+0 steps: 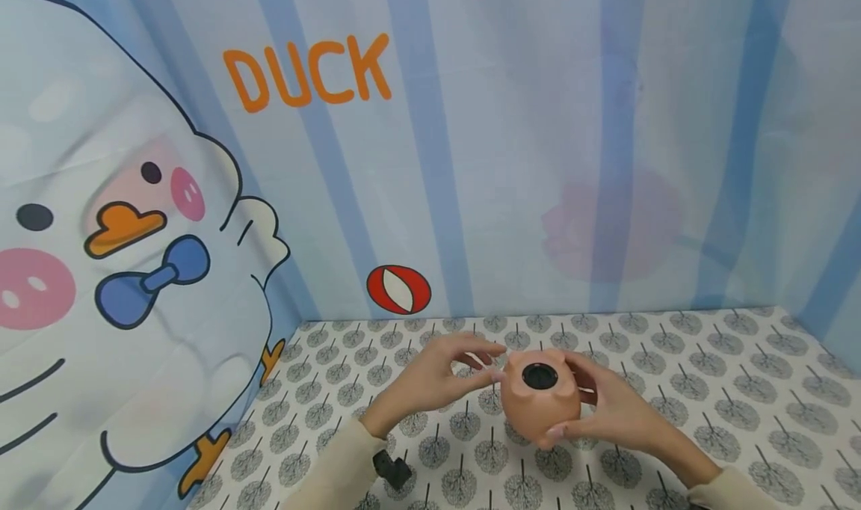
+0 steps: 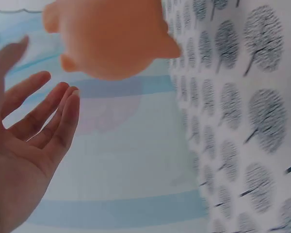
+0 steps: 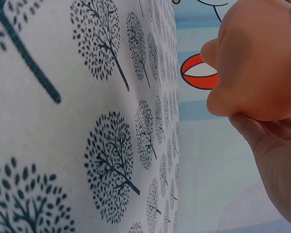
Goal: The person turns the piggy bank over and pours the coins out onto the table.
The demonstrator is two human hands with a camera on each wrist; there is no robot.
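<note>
My right hand (image 1: 615, 414) grips a round, smooth, peach-orange object (image 1: 541, 413) by its right side, thumb low on the near side and fingers behind. Stubby bumps ring a black disc (image 1: 540, 376) on the object's upper face, and another small bump points down. In the right wrist view, the thumb (image 3: 247, 130) presses against the object's body (image 3: 262, 63). My left hand (image 1: 440, 374) is at the object's left side, fingers extended and thumb tip right by its surface. The left wrist view shows those fingers (image 2: 63, 121) spread beside the object (image 2: 111, 39), not wrapped round it.
A white cloth with grey tree prints (image 1: 464, 487) covers the table. Behind it hangs a blue-striped curtain (image 1: 511, 158) with a large cartoon duck (image 1: 222, 360) at the left and a red-and-white oval (image 1: 377, 289) low down. My left wrist wears a small black device (image 1: 392, 469).
</note>
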